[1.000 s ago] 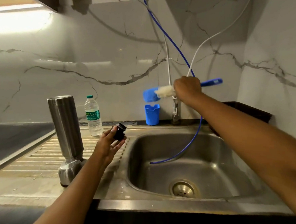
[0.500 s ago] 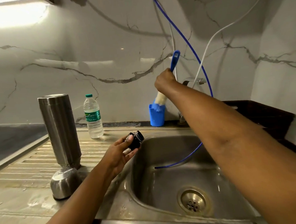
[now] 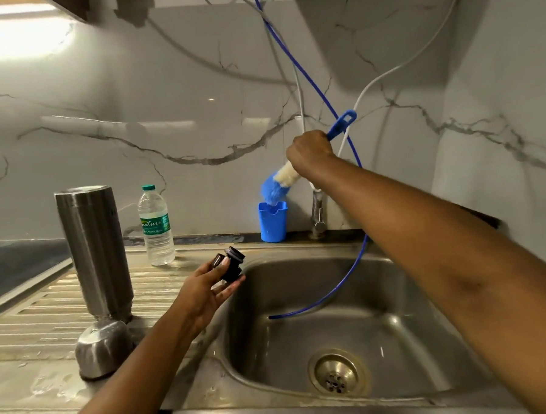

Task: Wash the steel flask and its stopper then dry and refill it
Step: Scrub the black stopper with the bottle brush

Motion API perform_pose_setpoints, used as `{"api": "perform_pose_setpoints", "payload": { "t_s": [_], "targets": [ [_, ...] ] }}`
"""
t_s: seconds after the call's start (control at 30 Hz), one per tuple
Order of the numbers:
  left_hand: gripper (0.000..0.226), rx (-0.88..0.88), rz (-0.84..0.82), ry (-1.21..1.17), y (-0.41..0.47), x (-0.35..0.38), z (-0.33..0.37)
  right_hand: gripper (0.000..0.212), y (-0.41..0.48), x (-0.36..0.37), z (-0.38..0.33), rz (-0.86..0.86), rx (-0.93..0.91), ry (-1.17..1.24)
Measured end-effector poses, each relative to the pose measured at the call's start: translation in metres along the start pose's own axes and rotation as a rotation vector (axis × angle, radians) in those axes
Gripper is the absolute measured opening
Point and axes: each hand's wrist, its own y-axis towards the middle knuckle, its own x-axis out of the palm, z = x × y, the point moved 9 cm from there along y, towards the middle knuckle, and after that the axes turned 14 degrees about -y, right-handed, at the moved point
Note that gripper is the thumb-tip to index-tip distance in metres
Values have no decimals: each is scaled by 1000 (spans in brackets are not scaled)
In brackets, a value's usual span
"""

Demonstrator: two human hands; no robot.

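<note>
Flask (image 3: 94, 254), steel, stands upright on the ribbed draining board (image 3: 33, 311) left of the sink (image 3: 399, 342), with a rounded steel cup (image 3: 102, 348) just in front of its base. Its black stopper (image 3: 232, 267) is pinched between thumb and fingertips of the left hand (image 3: 206, 292) at the basin's left rim. The right hand (image 3: 310, 152), farther back, is clenched round a blue bottle brush (image 3: 275, 187), bristles down at the mouth of a blue holder (image 3: 273, 221) beside the tap (image 3: 317, 210); a plastic water bottle (image 3: 155, 225) stands far left of the holder, and a blue hose (image 3: 306, 75) hangs into the basin.
</note>
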Motion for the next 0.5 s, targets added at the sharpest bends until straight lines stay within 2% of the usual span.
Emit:
{"api": "perform_pose_setpoints", "payload": {
  "t_s": [0.13, 0.27, 0.33, 0.43, 0.5],
  "targets": [
    [33, 6, -16, 13, -4, 4, 0, 23, -24, 6, -1, -32, 19, 87],
    [25, -3, -17, -4, -9, 9, 2, 25, -60, 22, 5, -89, 112, 463],
    [30, -10, -27, -4, -13, 14, 3, 22, -81, 34, 12, -40, 225, 671],
    [33, 7, -38, -7, -22, 25, 3, 21, -123, 67, 21, -121, 367, 889],
    [32, 15, -32, -13, -26, 35, 2, 25, -148, 86, 22, -114, 366, 1060]
  ]
}}
